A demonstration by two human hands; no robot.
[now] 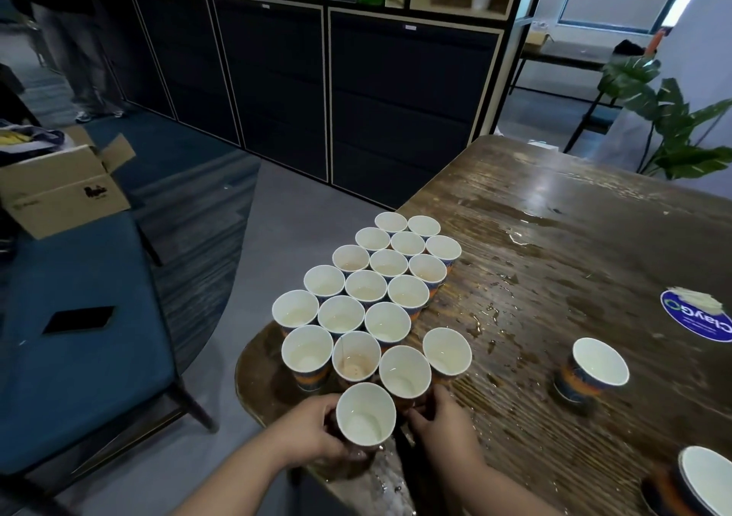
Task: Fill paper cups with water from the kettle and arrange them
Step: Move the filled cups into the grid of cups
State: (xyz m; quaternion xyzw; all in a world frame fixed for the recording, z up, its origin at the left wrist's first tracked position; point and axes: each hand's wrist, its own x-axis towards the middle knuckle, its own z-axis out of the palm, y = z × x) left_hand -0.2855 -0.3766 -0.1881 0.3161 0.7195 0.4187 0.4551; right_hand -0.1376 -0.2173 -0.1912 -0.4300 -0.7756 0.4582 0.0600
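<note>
Several white-lined paper cups [366, 290] stand in tight rows near the left edge of the wet wooden table [554, 246]. My left hand [313, 428] grips the nearest cup [366, 412] at the front of the group. My right hand [443, 420] curls round the base of the cup beside it [405, 371]. One cup [355, 357] holds brownish liquid. Two more cups stand apart on the right, one [594, 369] mid-table and one [697, 480] at the frame's lower right corner. No kettle is in view.
Water puddles [515, 234] spread across the table. A round blue sticker [697, 317] lies at the right. A blue bench [79, 337] with a black phone [79, 319] and a cardboard box [63, 191] stands left. Dark cabinets [356, 92] line the back. A person [75, 40] stands far left.
</note>
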